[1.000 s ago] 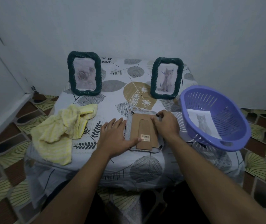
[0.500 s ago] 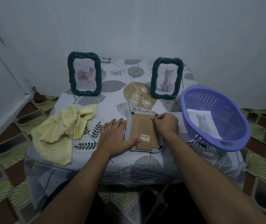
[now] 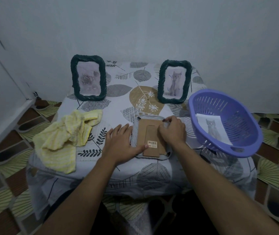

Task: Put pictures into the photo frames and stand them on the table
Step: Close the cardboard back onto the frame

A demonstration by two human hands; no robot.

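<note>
Two dark green rope-rimmed photo frames [image 3: 88, 78] [image 3: 174, 81] stand filled at the back of the bench [image 3: 118, 106]. A third frame [image 3: 149, 138] lies face down, brown cardboard back up. The left hand [image 3: 121, 144] presses flat, fingers spread; the right hand [image 3: 172, 130] pinches at its top right corner. One cat print [image 3: 213, 128] remains in the purple plastic basket [image 3: 228, 146]. Leaf-print cloth covers the bench; tiled floor, plain pale walls.

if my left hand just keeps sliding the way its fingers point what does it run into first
The left hand lies flat with its fingers pointing away and slightly right. Its thumb side is already on the face-down frame; straight ahead is bare tablecloth, then probably the standing cat frame, though depth is uncertain.
</note>
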